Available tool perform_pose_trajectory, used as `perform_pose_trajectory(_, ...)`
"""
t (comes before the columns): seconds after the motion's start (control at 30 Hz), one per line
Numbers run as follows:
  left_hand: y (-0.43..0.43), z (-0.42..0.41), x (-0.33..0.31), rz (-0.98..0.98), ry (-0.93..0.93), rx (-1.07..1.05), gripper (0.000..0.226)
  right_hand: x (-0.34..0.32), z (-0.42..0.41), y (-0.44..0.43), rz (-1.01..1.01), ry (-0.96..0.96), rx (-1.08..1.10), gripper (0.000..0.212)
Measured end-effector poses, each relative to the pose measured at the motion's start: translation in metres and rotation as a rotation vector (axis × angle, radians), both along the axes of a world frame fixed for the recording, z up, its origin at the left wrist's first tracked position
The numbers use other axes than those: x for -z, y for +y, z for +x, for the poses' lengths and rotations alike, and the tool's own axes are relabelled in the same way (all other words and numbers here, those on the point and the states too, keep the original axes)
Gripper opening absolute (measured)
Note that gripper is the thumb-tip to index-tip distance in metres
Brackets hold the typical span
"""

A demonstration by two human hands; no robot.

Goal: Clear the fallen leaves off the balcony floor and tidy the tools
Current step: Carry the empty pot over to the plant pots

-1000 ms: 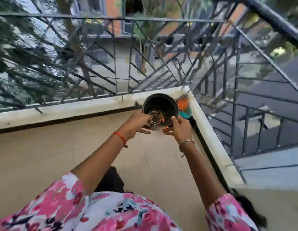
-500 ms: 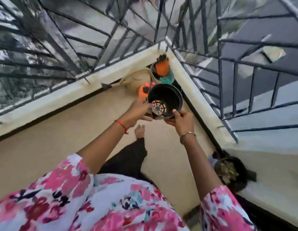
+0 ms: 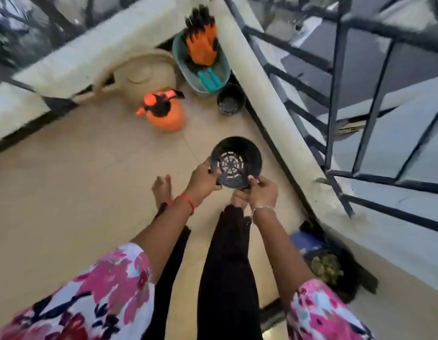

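Pale tiles cover the balcony floor (image 3: pixel 90 180), and we see no loose leaves on the part that shows. Dark railing (image 3: pixel 335 94) runs along the low wall (image 3: pixel 271 106) on the right side of the frame.

We hold an empty black pot (image 3: pixel 249 153) up in the air near the middle of the frame, tipped so we look down at the holes in its bottom. Our left hand (image 3: pixel 203 180) grips its left edge with curled fingers. Our right hand (image 3: pixel 262 190) pinches its lower edge.

At the top of the frame, in the corner, the tools sit close together: a tan watering can (image 3: pixel 144 72), an orange sprayer (image 3: pixel 165 116), a teal tub (image 3: pixel 179 61) with orange gloves (image 3: pixel 203 45) and teal-handled tools (image 3: pixel 210 78) in it, and a small black pot (image 3: pixel 230 100) just beside the tub. At the lower right, by the wall, a heap of leaves (image 3: pixel 325 266) lies in something dark; we cannot tell if it is a pan or a pot.

We think the sweeping is mostly done. What looks left is to set our pot down with the other things, maybe by the small pot, and to get rid of the heap of leaves.
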State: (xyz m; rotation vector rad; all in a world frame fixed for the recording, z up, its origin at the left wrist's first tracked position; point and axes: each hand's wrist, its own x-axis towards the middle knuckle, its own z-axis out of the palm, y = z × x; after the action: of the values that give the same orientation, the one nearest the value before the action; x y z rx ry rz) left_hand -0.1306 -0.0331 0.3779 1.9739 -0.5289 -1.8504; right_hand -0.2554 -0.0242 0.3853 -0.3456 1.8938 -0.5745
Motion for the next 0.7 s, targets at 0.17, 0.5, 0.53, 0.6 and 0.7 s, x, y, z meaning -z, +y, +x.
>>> perform_pose_trajectory(0.17, -0.052, -0.045, 0.125, 0.078, 0.094, -0.099, 0.037, 0.133, -0.048, -0.057, 0.117, -0.127, 0.000, 0.012)
perform_pose_trajectory(0.5, -0.120, -0.076, 0.267, 0.181, 0.199, -0.222, 0.038, 0.303, -0.074, -0.143, 0.226, -0.168, -0.022, 0.042)
perform_pose_trajectory(0.53, -0.122, -0.077, 0.272, 0.186, 0.198, -0.211, 0.035, 0.313, -0.073, -0.146, 0.218, -0.168, -0.030, 0.043)
perform_pose_trajectory(0.6, -0.126, -0.078, 0.285, 0.182, 0.195, -0.220, 0.032, 0.327, -0.071, -0.153, 0.222, -0.184, -0.071, 0.044)
perform_pose_trajectory(0.7, -0.131, -0.078, 0.297, 0.185, 0.234, -0.305, 0.037, 0.331, -0.066, -0.160, 0.222, -0.196, -0.094, 0.042)
